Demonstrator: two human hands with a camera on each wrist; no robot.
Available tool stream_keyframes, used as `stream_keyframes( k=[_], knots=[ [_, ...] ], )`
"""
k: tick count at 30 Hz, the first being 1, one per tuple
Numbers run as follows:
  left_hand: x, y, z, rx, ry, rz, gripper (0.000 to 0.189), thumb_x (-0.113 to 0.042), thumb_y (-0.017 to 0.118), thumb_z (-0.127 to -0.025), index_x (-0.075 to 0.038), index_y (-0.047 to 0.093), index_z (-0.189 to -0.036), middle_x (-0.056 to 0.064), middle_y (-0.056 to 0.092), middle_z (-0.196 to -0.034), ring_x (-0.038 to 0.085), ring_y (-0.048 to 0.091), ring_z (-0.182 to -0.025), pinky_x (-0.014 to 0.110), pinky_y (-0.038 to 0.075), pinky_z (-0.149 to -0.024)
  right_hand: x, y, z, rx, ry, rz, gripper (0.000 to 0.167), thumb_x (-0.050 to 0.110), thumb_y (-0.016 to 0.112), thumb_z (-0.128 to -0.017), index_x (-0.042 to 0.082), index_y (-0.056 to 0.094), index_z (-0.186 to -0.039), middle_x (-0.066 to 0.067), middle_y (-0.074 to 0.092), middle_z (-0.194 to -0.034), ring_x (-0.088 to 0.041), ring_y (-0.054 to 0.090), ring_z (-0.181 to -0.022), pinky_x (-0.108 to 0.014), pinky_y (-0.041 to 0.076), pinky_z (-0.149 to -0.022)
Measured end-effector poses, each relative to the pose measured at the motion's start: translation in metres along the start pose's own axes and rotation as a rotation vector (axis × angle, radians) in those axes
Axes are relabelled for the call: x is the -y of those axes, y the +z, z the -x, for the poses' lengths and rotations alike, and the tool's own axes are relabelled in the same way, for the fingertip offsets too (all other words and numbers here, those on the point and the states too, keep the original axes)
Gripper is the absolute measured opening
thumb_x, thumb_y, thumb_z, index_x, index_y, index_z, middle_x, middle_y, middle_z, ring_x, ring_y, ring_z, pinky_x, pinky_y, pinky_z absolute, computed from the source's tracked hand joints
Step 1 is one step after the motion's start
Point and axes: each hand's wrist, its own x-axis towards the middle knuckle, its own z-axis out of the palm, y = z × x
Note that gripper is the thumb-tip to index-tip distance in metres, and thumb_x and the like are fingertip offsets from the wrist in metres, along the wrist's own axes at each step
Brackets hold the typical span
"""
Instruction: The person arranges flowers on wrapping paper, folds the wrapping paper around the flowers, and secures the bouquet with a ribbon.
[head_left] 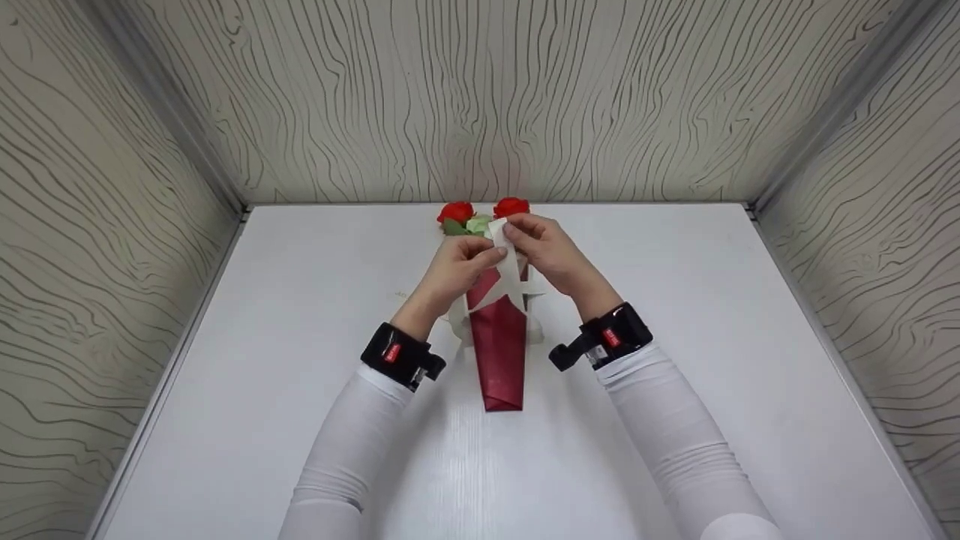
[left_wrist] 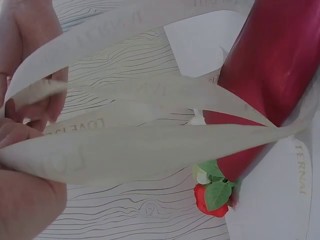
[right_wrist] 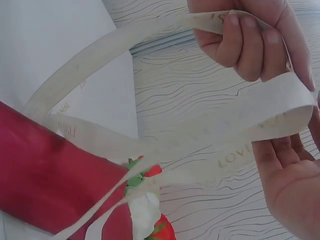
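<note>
A bouquet in dark red wrapping paper (head_left: pixel 501 352) lies on the white table, its narrow folded end toward me. Red roses (head_left: pixel 455 213) and a pale green-white flower (head_left: pixel 478 223) show at its far end. A cream ribbon (head_left: pixel 510 277) with printed letters runs round the wrapping, raised above it in loops. My left hand (head_left: pixel 459 264) pinches this ribbon between thumb and fingers. Just beyond, to the right, my right hand (head_left: pixel 551 246) pinches the ribbon's upper part. In the right wrist view, a wide ribbon loop (right_wrist: pixel 270 105) stretches between both hands.
The white table (head_left: pixel 300 315) extends on both sides of the bouquet. Wood-grain panels (head_left: pixel 480 97) enclose it at the back and sides. More ribbon (head_left: pixel 534 330) lies beside the wrapping, near the table surface. Both wrists carry black straps with cameras.
</note>
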Motion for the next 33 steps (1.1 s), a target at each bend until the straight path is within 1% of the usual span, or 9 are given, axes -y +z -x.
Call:
stream_keyframes(
  k=[5, 11, 13, 16, 18, 20, 25, 30, 33],
  knots=[
    [0.001, -0.003, 0.002, -0.001, 0.001, 0.005, 0.02, -0.014, 0.061, -0.098, 0.005, 0.067, -0.095, -0.003, 0.04, -0.061, 0.01, 0.035, -0.054, 0.023, 0.031, -0.049, 0.0, -0.005, 0.001, 0.107, 0.11, 0.128, 0.045, 0.039, 0.037, -0.107, 0.006, 0.068, -0.099, -0.003, 0.062, -0.085, -0.018, 0.056, -0.08, -0.034, 0.048, -0.074],
    [0.003, -0.007, 0.004, -0.008, 0.016, 0.007, 0.022, -0.02, 0.064, -0.097, 0.001, 0.069, -0.095, -0.002, 0.042, -0.062, 0.011, 0.037, -0.056, 0.024, 0.033, -0.05, 0.001, -0.012, 0.003, 0.147, 0.15, 0.13, 0.039, 0.028, 0.041, -0.107, 0.01, 0.071, -0.09, 0.0, 0.065, -0.084, -0.017, 0.059, -0.09, -0.043, 0.041, -0.096],
    [0.004, -0.008, 0.005, -0.008, 0.02, 0.003, 0.02, -0.02, 0.064, -0.097, -0.001, 0.071, -0.097, -0.002, 0.043, -0.063, 0.011, 0.038, -0.057, 0.024, 0.034, -0.051, 0.001, -0.013, 0.003, 0.143, 0.14, 0.104, 0.033, 0.024, 0.046, -0.106, 0.007, 0.068, -0.088, -0.003, 0.065, -0.084, -0.018, 0.06, -0.088, -0.042, 0.043, -0.093],
    [0.006, -0.008, 0.005, -0.007, 0.028, -0.01, 0.019, -0.02, 0.064, -0.097, -0.003, 0.072, -0.097, -0.001, 0.043, -0.064, 0.012, 0.039, -0.059, 0.025, 0.034, -0.051, 0.001, -0.014, 0.004, 0.128, 0.121, 0.082, 0.02, 0.017, 0.056, -0.101, 0.004, 0.06, -0.087, -0.004, 0.057, -0.073, -0.019, 0.055, -0.073, -0.036, 0.047, -0.075],
    [0.007, -0.009, 0.006, -0.011, 0.028, -0.023, 0.019, -0.021, 0.064, -0.097, -0.004, 0.072, -0.098, 0.0, 0.044, -0.066, 0.012, 0.04, -0.061, 0.024, 0.035, -0.052, 0.001, -0.014, 0.005, 0.105, 0.107, 0.112, 0.017, 0.014, 0.063, -0.097, 0.003, 0.056, -0.086, -0.003, 0.05, -0.069, -0.017, 0.049, -0.065, -0.032, 0.044, -0.063],
    [0.008, -0.008, 0.006, -0.02, 0.024, -0.041, 0.019, -0.021, 0.064, -0.097, -0.004, 0.072, -0.099, 0.0, 0.047, -0.068, 0.012, 0.043, -0.064, 0.024, 0.037, -0.054, 0.001, -0.014, 0.006, 0.078, 0.097, 0.182, 0.016, 0.014, 0.069, -0.092, 0.002, 0.06, -0.088, -0.001, 0.047, -0.069, -0.016, 0.044, -0.066, -0.031, 0.04, -0.058],
    [0.011, -0.008, 0.006, -0.03, 0.03, -0.092, 0.02, -0.022, 0.064, -0.097, -0.006, 0.073, -0.103, 0.001, 0.054, -0.075, 0.011, 0.046, -0.069, 0.024, 0.04, -0.058, 0.001, -0.013, 0.007, 0.013, 0.09, 0.349, 0.019, 0.019, 0.076, -0.087, 0.001, 0.074, -0.094, 0.0, 0.059, -0.079, -0.014, 0.049, -0.078, -0.031, 0.044, -0.065],
    [0.013, -0.007, 0.005, -0.038, 0.025, -0.13, 0.02, -0.022, 0.065, -0.097, -0.006, 0.073, -0.104, 0.003, 0.058, -0.079, 0.011, 0.047, -0.07, 0.024, 0.041, -0.06, 0.0, -0.012, 0.007, -0.019, 0.071, 0.375, 0.022, 0.018, 0.076, -0.086, -0.001, 0.076, -0.097, 0.0, 0.065, -0.08, -0.014, 0.051, -0.077, -0.027, 0.045, -0.066],
    [0.014, -0.009, 0.006, -0.055, 0.016, -0.145, 0.021, -0.023, 0.065, -0.096, -0.006, 0.073, -0.108, 0.007, 0.062, -0.084, 0.012, 0.05, -0.074, 0.025, 0.045, -0.063, 0.014, -0.007, 0.013, -0.026, 0.041, 0.378, 0.021, 0.012, 0.072, -0.089, -0.006, 0.074, -0.101, -0.003, 0.067, -0.086, -0.014, 0.054, -0.081, -0.026, 0.046, -0.07]
  ],
)
